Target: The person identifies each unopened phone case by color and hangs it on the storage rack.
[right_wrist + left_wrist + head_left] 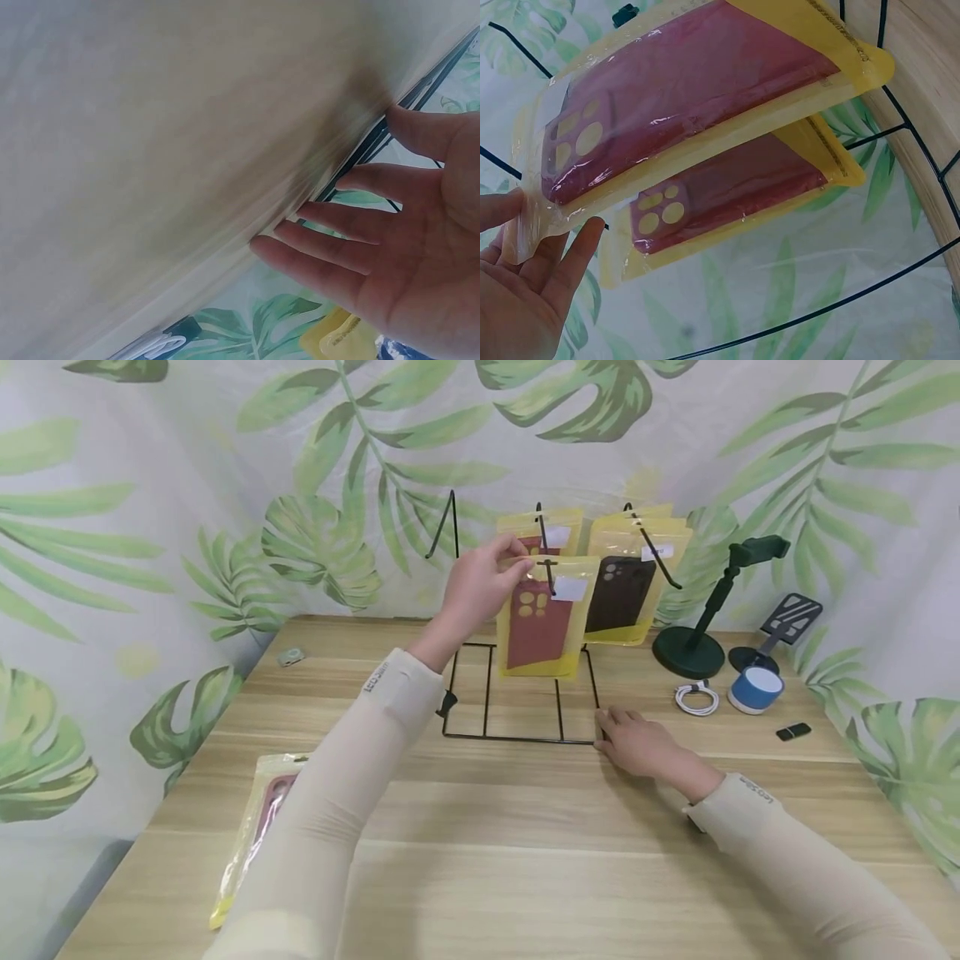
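My left hand (483, 578) pinches the top edge of a clear-and-yellow pouch (542, 664) holding a red phone case (682, 97). The pouch's hole is on the middle hook (553, 578) of a black wire rack (522, 740). Behind it, a second pouch with a red case (735, 187) hangs on the same hook. Several similar pouches, the front one with a dark case (618, 602), hang from the right hook (660, 560); the left hook (442, 527) is bare. My right hand (637, 743) rests at the rack base's front right corner, its fingers (352, 172) nearly straight.
Another pouch with a pinkish case (243, 835) lies at the left, partly under my left forearm. To the right are a dark green stand (688, 652), a black phone holder (783, 625), a white cable (696, 699), a blue-and-white cylinder (756, 690) and a small black stick (793, 732).
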### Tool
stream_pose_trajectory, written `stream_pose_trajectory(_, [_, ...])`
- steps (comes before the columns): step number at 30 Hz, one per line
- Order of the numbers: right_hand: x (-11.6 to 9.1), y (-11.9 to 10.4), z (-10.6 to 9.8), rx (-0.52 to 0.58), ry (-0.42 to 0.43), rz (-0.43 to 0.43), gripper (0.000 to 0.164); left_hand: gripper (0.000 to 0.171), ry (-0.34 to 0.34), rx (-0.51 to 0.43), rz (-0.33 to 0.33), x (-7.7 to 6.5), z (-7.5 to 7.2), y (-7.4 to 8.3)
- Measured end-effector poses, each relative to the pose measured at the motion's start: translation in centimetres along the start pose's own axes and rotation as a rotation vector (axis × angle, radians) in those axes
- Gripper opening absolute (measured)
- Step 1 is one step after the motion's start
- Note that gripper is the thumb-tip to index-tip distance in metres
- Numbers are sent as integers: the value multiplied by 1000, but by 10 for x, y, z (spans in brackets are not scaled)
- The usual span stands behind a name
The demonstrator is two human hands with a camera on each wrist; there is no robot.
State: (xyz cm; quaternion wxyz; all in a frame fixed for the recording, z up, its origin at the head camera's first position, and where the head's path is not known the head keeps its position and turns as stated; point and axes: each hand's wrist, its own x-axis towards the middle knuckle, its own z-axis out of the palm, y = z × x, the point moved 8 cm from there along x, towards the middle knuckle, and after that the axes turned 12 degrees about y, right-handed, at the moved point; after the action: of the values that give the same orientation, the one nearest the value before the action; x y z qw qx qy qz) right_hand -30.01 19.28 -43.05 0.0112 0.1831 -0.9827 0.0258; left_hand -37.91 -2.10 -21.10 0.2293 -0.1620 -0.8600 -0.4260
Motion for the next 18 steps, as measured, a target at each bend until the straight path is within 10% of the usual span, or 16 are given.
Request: stream_pose_trajectory(18, [-1,-2,1,9,-4,-11,57,23,-13,186,-82,46,14,-17])
